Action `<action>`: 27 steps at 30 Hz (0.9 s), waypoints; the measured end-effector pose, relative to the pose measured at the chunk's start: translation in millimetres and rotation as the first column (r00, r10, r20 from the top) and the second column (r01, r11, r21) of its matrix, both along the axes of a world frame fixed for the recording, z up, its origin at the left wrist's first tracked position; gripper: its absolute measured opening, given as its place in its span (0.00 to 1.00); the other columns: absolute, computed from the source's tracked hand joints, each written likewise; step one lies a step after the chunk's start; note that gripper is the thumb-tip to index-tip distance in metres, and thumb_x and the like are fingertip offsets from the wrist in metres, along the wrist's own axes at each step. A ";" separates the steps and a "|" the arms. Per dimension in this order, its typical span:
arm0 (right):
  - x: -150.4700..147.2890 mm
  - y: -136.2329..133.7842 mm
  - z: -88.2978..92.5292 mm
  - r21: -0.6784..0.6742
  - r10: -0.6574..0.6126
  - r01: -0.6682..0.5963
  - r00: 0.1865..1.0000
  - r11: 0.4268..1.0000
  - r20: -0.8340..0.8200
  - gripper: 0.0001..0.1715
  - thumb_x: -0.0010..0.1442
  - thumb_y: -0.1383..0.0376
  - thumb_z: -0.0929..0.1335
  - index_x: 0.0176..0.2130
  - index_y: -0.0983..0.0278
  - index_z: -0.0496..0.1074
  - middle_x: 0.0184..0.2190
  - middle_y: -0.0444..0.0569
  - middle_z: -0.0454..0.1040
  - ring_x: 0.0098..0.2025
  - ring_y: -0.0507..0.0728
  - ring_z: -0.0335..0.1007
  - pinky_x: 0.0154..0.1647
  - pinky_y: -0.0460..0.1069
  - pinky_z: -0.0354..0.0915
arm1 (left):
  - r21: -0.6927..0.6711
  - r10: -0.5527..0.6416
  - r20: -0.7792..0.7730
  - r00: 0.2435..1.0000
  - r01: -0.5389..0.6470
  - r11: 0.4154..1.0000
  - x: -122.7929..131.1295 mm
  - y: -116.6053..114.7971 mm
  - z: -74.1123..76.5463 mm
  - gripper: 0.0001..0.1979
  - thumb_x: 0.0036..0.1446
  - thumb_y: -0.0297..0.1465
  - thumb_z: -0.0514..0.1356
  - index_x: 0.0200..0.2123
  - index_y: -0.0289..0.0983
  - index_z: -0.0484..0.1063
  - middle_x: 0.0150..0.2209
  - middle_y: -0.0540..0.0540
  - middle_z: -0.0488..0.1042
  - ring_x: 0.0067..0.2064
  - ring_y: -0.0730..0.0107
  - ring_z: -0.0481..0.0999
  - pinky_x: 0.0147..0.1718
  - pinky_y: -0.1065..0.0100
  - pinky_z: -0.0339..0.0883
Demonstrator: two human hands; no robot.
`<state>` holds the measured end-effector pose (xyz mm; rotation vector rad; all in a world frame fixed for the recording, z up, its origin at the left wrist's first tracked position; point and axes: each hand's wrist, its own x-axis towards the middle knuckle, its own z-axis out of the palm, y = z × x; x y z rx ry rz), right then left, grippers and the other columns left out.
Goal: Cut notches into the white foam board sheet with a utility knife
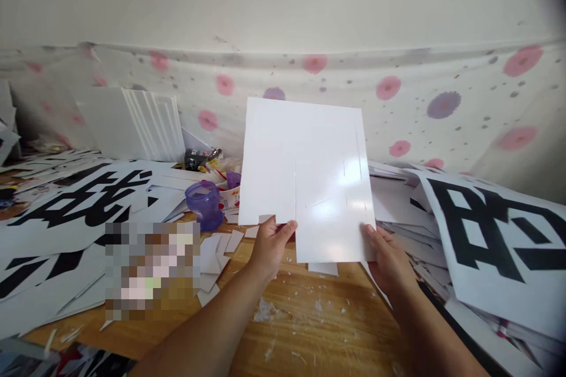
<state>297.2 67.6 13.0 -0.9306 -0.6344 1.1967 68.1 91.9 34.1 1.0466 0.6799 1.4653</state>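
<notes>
A white glossy board point(305, 159) is held up above the table, facing me, with a step cut out of its lower left corner. Thin slits or scored lines run across its right half, and light glares off it. My left hand point(270, 247) pinches the lower edge beside the step, thumb in front. At the lower right edge, my right hand point(389, 250) grips the board between thumb and fingers. Both hands' fingertips are partly hidden behind it. Small white offcuts point(322, 268) lie on the wooden table point(318, 324) beneath.
Sheets with large black characters lie at left point(97, 194) and right point(495, 230), on piles of boards. A purple translucent cup point(204, 205) stands left of the board. White panels point(132, 123) lean against the flower-patterned wall covering point(442, 106). One left patch is pixelated.
</notes>
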 end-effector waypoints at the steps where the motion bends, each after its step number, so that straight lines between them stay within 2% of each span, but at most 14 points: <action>1: -2.6 -0.9 0.0 -0.005 0.011 -0.010 1.000 1.000 0.017 0.18 0.46 0.55 0.79 0.36 0.59 0.80 0.33 0.49 0.82 0.31 0.60 0.78 0.30 0.51 0.74 | 0.009 0.000 -0.014 1.000 0.000 1.000 -0.5 1.0 -2.3 0.19 0.49 0.40 0.72 0.42 0.35 0.79 0.45 0.39 0.82 0.50 0.52 0.79 0.53 0.53 0.68; 6: -9.5 -1.2 -0.5 -0.001 0.000 0.000 0.998 1.000 0.067 0.18 0.48 0.52 0.77 0.37 0.59 0.79 0.34 0.50 0.83 0.30 0.62 0.79 0.30 0.54 0.75 | 0.067 0.017 -0.067 0.998 -0.013 0.998 -2.2 3.9 -8.2 0.19 0.51 0.42 0.70 0.43 0.37 0.80 0.45 0.40 0.82 0.50 0.54 0.79 0.55 0.54 0.67; 14: -9.5 1.9 -5.6 0.004 -0.032 0.032 0.995 0.999 0.093 0.16 0.49 0.51 0.76 0.33 0.59 0.79 0.34 0.52 0.82 0.32 0.63 0.79 0.31 0.56 0.76 | 0.123 0.117 -0.155 0.981 -0.098 0.988 -5.1 3.9 -5.4 0.14 0.50 0.42 0.70 0.33 0.38 0.82 0.35 0.43 0.83 0.38 0.60 0.80 0.42 0.59 0.72; 19: -7.6 3.8 -8.9 0.014 -0.066 0.065 0.993 0.998 0.095 0.17 0.49 0.51 0.76 0.34 0.59 0.79 0.36 0.52 0.82 0.32 0.62 0.79 0.33 0.56 0.77 | 0.137 0.156 -0.181 0.971 -0.132 0.982 -7.3 4.8 -4.1 0.09 0.49 0.37 0.70 0.32 0.39 0.82 0.32 0.44 0.82 0.36 0.61 0.80 0.41 0.60 0.72; 23: -4.1 5.4 -10.5 0.031 -0.075 0.074 0.995 0.997 0.060 0.16 0.51 0.54 0.76 0.36 0.59 0.79 0.37 0.52 0.82 0.35 0.63 0.80 0.35 0.55 0.77 | 0.124 0.166 -0.128 0.978 -0.150 0.981 -5.3 4.3 -1.2 0.10 0.48 0.35 0.70 0.35 0.38 0.82 0.35 0.44 0.82 0.39 0.61 0.80 0.45 0.60 0.72; 27: -2.7 5.2 -10.8 0.024 -0.068 0.067 0.997 0.997 0.036 0.17 0.51 0.55 0.76 0.39 0.60 0.78 0.38 0.51 0.82 0.36 0.62 0.80 0.35 0.54 0.77 | 0.080 0.231 0.024 0.973 -0.232 0.969 -2.8 6.4 0.5 0.15 0.47 0.38 0.70 0.39 0.40 0.80 0.38 0.46 0.81 0.42 0.63 0.80 0.48 0.59 0.72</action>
